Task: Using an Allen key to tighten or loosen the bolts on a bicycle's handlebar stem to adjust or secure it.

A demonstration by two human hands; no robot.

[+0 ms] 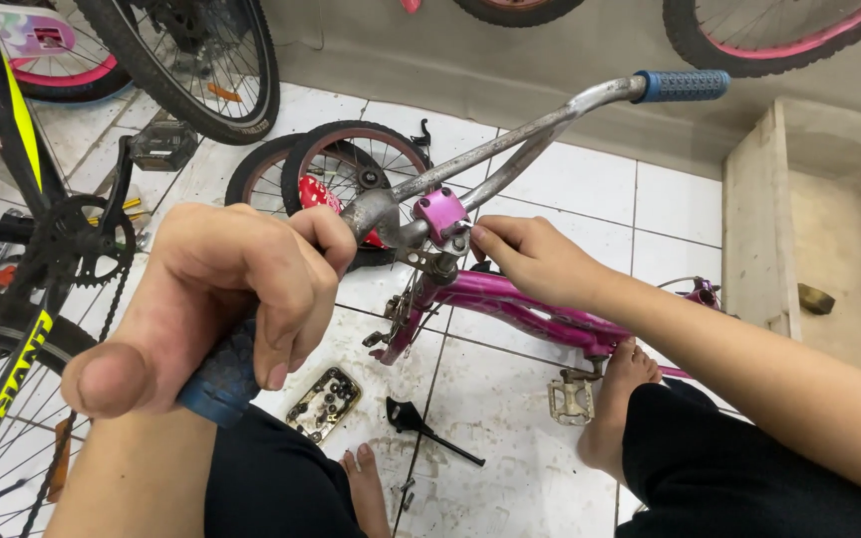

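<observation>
My left hand (216, 299) is closed around the near blue grip (219, 377) of a silver handlebar (510, 139) on a small pink bicycle (530, 304). The handlebar's far end carries another blue grip (683, 86). My right hand (530, 257) has its fingertips pinched at the pink stem clamp (440, 213) where the handlebar meets the frame. Whether a small part or tool sits between those fingers is hidden. The bike's small front wheel (356, 169) lies beyond the stem. My bare feet rest by the pedal (572, 397).
A black and yellow bicycle (12, 299) with chainring stands at left. A small tray of bolts (325, 403) and a black kickstand (421, 426) lie on the white tiled floor. More wheels (201, 60) line the back wall; a concrete ledge (809, 219) is right.
</observation>
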